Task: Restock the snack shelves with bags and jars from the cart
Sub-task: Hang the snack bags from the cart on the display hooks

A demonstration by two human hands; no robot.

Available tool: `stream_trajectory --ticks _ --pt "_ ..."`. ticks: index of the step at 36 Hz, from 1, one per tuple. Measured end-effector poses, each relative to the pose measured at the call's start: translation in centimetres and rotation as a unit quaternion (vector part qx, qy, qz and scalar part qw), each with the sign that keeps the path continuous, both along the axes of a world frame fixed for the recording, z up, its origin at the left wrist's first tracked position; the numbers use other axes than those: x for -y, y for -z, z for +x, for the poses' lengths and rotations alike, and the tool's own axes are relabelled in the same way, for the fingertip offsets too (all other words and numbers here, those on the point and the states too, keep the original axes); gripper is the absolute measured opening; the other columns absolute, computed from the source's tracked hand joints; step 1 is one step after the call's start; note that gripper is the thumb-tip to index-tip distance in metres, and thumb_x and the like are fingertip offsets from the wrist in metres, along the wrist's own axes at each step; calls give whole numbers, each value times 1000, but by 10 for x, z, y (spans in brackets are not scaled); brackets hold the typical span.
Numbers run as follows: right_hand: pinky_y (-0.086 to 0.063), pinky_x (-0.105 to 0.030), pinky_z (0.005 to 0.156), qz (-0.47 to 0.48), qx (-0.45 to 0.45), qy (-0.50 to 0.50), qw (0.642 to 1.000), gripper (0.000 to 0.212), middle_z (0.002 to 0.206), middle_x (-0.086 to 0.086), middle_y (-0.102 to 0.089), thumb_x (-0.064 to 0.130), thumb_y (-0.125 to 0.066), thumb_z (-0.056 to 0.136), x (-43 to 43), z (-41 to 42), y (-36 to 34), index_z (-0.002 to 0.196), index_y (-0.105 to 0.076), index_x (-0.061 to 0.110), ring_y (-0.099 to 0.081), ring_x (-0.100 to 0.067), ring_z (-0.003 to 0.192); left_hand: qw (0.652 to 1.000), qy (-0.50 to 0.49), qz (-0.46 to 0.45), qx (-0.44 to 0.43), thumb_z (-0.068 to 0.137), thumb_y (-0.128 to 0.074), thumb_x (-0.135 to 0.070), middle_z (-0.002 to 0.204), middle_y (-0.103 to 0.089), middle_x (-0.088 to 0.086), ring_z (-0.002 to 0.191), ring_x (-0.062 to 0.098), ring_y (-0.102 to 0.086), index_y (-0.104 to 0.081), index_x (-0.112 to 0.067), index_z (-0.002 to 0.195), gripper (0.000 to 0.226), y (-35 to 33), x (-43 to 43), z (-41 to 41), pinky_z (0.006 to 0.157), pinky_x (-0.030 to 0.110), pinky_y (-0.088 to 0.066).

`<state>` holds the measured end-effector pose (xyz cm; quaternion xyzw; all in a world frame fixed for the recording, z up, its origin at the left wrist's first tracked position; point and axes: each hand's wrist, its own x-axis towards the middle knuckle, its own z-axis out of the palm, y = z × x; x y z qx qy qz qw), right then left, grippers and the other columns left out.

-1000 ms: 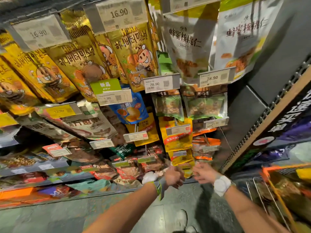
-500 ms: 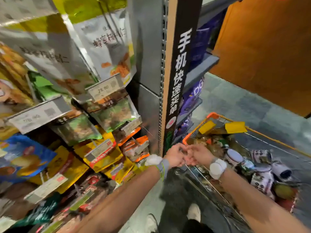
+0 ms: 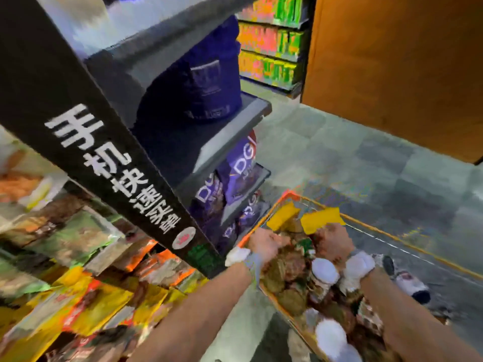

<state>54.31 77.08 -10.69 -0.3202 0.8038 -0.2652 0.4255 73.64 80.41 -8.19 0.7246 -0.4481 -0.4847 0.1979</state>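
Orange wire rim marks the cart (image 3: 271, 210), found at five o'clock in the head view and filled with brown and green bags (image 3: 287, 267) and white-lidded jars (image 3: 324, 270). Two yellow tags (image 3: 321, 220) are seen at its far end. The left hand (image 3: 264, 244) is held over the cart's left rim and the right hand (image 3: 333, 242) over the bags near the far end, the two apart. Both are smeared by blur, so it cannot be told whether the fingers are spread, curled, or pinching anything. A white band (image 3: 359, 265) is worn on the right wrist.

The snack shelves (image 3: 86, 309) are placed at eight o'clock, crowded with yellow, orange and green packets. A black post (image 3: 112, 163) with white characters is crossed diagonally from ten o'clock toward the centre. Purple sacks (image 3: 235, 168) are stacked on grey end shelves at twelve o'clock, just beside the cart's far corner. An orange-brown wall (image 3: 392, 61) is seen at two o'clock above grey floor tiles (image 3: 366, 163).
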Motion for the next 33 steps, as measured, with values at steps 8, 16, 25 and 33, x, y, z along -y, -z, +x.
stream_trajectory --ticks 8,16,25,33 --pt "-51 -51 98 72 77 -18 994 106 129 -25 -61 76 -62 60 68 -59 48 133 -52 -1 -62 -42 115 994 -79 74 -35 97 -67 -23 44 -52 -7 62 18 -53 -56 -11 64 36 10 50 -45 41 15 -35" --pt "-60 -49 64 107 155 42 981 45 104 -16 -61 46 -82 76 93 -57 52 86 -58 10 -65 -38 87 941 -212 199 -175 107 -39 -19 136 -51 17 53 25 -62 -46 -14 117 13 38 73 -87 36 33 -53" --pt "-61 -38 58 73 215 49 973 56 113 -19 -67 18 -78 77 41 -74 77 124 -49 8 -70 -31 92 893 -268 221 -285 86 -58 -72 114 -69 11 79 28 -71 -51 -21 134 71 61 67 -95 58 41 -62" --pt "-62 -47 72 105 253 -26 962 41 117 -14 -65 14 -73 86 -9 -106 62 120 -51 12 -72 -34 92 891 -295 198 -281 29 -100 -51 107 -75 14 91 38 -74 -64 -19 124 106 147 34 -96 76 64 -58"
